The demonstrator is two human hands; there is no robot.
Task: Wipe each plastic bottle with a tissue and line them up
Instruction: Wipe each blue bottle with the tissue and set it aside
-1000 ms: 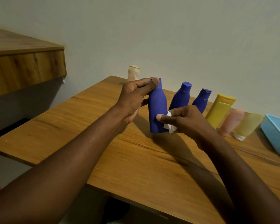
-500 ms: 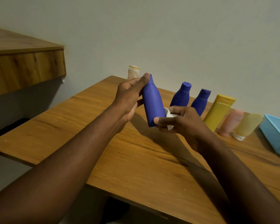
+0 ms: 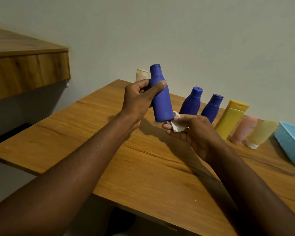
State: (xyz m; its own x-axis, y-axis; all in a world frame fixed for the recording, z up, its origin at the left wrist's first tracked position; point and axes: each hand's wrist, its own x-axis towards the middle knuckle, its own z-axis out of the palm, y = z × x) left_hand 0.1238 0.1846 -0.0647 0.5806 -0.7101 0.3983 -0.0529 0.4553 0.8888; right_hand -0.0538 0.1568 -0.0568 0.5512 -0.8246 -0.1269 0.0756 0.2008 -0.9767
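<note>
One blue bottle [image 3: 162,103] is held above the table [image 3: 109,150], nearly upright, with its cap up and leaning left and its base down to the right. The left hand [image 3: 138,103] grips its upper half, thumb across the front. Just under the base, the right hand [image 3: 192,132] pinches a crumpled tissue [image 3: 176,127] that touches the bottle's bottom edge.

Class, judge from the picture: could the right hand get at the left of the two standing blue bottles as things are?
Probably yes: the right hand is just in front of the left standing blue bottle with nothing between, though it holds the tissue.
</note>
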